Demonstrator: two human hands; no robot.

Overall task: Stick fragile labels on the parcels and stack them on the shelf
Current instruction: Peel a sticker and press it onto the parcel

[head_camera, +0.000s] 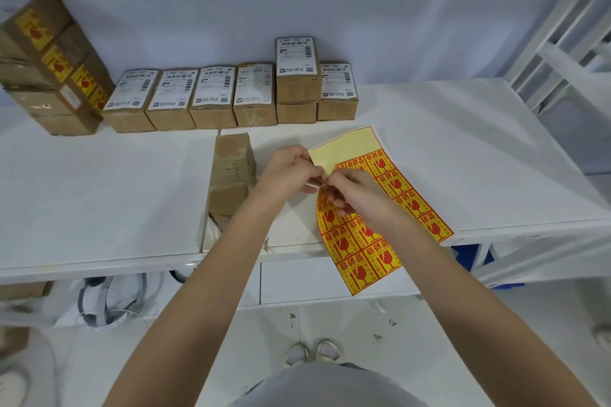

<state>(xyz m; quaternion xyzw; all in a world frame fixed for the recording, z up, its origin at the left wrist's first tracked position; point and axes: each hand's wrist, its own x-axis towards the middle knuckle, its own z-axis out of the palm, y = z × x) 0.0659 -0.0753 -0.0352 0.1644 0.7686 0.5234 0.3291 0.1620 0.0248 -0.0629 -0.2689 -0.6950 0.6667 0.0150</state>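
Apparently both hands (291,172) (350,192) pinch the label sheet (373,208) (parcel (231,175) just left).

Both hands (317,182) on label sheet (370,231)

Parcel row (231,96) behind lone parcel (231,175); label sheet (380,208) right of it.

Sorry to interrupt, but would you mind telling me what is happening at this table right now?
A person is peeling a fragile sticker off the yellow label sheet, which lies on the white table and hangs over its front edge. The left hand pinches the sheet's bare upper part while the right hand works at a label. A brown parcel waits beside the left hand. A row of unlabelled parcels lines the wall, and a labelled stack stands at far left.
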